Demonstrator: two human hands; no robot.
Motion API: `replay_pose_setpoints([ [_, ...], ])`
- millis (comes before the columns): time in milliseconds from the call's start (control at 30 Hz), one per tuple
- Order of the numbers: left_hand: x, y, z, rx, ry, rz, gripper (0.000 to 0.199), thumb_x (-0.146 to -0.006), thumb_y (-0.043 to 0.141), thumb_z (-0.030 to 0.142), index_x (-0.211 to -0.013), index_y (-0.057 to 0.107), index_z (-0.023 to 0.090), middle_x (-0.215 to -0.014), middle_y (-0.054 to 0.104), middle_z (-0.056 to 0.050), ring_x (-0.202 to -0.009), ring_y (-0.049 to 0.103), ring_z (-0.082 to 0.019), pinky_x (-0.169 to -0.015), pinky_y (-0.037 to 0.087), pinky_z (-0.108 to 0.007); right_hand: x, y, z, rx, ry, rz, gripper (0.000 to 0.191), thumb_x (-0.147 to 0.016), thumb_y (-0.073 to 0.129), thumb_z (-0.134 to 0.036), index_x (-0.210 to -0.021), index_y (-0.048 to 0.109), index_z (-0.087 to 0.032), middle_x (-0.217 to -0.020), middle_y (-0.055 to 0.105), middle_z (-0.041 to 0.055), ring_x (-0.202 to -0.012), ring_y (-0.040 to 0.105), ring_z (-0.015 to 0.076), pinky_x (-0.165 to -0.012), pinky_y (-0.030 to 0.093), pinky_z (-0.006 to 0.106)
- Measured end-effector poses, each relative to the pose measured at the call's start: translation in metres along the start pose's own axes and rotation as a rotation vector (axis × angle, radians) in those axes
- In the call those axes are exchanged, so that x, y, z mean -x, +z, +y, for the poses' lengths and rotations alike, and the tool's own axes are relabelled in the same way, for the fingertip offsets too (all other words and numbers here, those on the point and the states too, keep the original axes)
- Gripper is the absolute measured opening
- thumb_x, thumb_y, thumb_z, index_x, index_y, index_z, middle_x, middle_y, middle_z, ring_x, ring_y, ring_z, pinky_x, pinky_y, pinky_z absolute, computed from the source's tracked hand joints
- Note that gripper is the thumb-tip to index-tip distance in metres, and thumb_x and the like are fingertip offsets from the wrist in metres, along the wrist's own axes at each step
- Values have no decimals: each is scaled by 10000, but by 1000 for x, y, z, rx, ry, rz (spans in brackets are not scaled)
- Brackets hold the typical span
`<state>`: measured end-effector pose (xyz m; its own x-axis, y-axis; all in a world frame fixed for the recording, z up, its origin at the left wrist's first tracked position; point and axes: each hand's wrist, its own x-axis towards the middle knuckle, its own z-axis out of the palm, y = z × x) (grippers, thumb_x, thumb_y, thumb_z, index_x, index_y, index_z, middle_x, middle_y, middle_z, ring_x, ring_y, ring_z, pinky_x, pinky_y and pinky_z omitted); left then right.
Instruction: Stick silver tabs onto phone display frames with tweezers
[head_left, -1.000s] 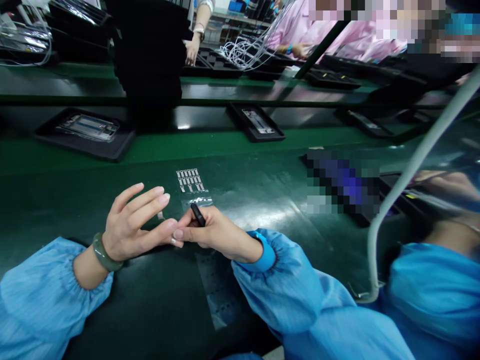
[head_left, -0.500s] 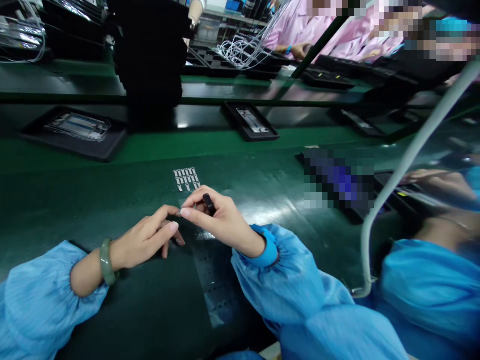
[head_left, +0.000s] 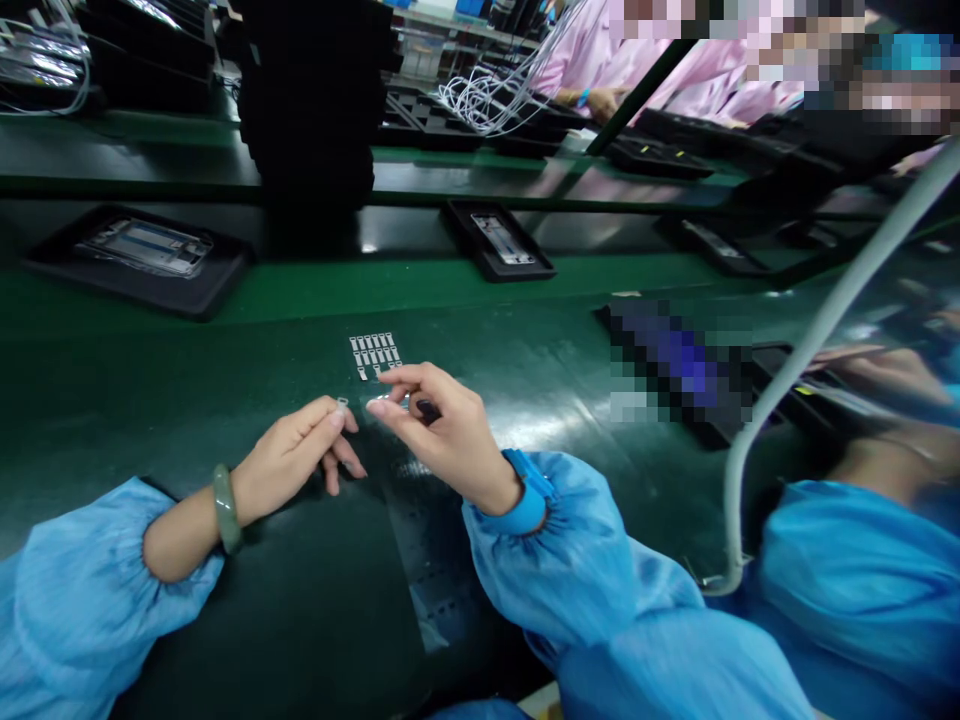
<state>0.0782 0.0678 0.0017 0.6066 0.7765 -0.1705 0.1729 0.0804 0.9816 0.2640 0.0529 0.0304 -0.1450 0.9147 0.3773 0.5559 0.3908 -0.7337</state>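
My left hand (head_left: 307,448), with a green bangle at its wrist, is closed in a pinch of thumb and forefinger. A small whitish tab (head_left: 342,403), looking like an adhesive sticker, sticks up from those fingertips. Just to the right, my right hand (head_left: 442,425) hovers with thumb and forefinger apart. A small tool with a black end (head_left: 427,410) is tucked in its curled fingers; a shiny part shows, but the kind is unclear. Beyond the hands lies a sheet of small white stickers (head_left: 375,350) in rows. Under my right hand a clear film strip (head_left: 427,585) runs toward me.
Black trays with phone frames (head_left: 146,248) (head_left: 504,240) sit along the back ledge. A tall black stack (head_left: 311,110) rises behind. To the right are a dark tray (head_left: 720,425), a thick grey cable (head_left: 806,350) and a co-worker's blue sleeve (head_left: 862,570).
My hands have drawn apart. The whitish tab now shows in my left fingertips, and my right thumb and forefinger have opened.
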Motion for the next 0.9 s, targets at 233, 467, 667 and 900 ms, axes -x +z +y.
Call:
replay_pose_setpoints([
  [233, -1, -3, -1, 118, 18, 134, 326, -905, 365, 484, -1023, 475, 201, -728, 662, -13, -520, 611, -120, -408, 352, -196, 8, 4, 0, 172, -167, -372, 174, -851, 556, -304, -963, 607, -180, -854, 600, 36, -719, 572, 120, -607, 443, 231],
  [467, -4, -4, -2, -41, 7, 49, 322, -930, 262, 424, -1082, 417, 186, -765, 648, -14, -446, 529, -80, -380, 350, -189, 7, 7, 3, -3, -228, -158, 91, -858, 549, -215, -894, 627, -183, -781, 569, 19, -688, 542, 104, -597, 449, 222],
  [667, -1, -4, -3, -200, 66, -144, 163, -891, 409, 307, -917, 511, 182, -794, 655, 7, -550, 561, -74, -592, 453, -226, 3, 9, 0, -121, -126, -98, 85, -831, 596, -207, -882, 657, -180, -741, 560, 11, -679, 530, 103, -610, 452, 239],
  [900, -1, -5, -7, -239, 100, -173, 300, -922, 330, 372, -908, 555, 174, -797, 643, -13, -582, 565, -88, -529, 423, -209, 2, 14, 3, -115, -85, -148, 108, -830, 600, -241, -888, 674, -190, -738, 571, 8, -699, 549, 105, -631, 462, 237],
])
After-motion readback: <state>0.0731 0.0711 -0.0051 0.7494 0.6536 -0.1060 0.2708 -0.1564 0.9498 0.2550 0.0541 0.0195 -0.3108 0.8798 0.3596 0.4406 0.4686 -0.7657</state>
